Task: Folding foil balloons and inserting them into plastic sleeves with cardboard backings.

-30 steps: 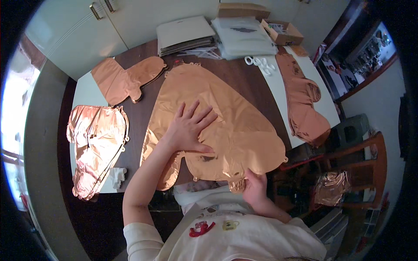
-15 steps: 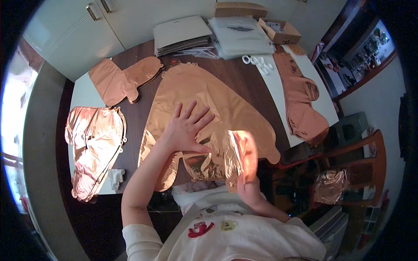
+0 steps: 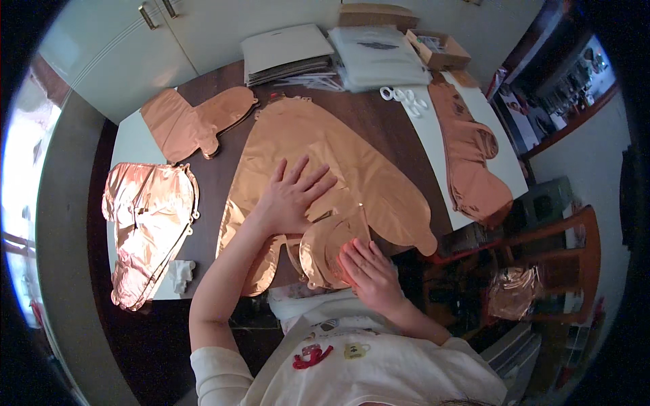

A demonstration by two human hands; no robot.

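Observation:
A large copper-coloured foil balloon (image 3: 298, 135), flat and without air, lies across the middle of the table. My left hand (image 3: 291, 196) rests flat on it with the fingers spread. At the near edge a rounded part of the foil (image 3: 325, 247) is folded over onto the sheet. On that folded part lies my right hand (image 3: 371, 274), its fingers stretched out and close together. The underside of the right palm is hidden.
Folded copper foil balloons lie at the far left (image 3: 183, 125), near left (image 3: 149, 216) and right (image 3: 467, 155). At the back are stacked cardboard sheets (image 3: 288, 54), clear plastic bags (image 3: 379, 57), a small box (image 3: 440, 49) and white rings (image 3: 406, 98). A chair (image 3: 562, 264) stands right.
My right hand has brought the raised near flap of foil over to the left and down onto the sheet. My left hand has stayed in place.

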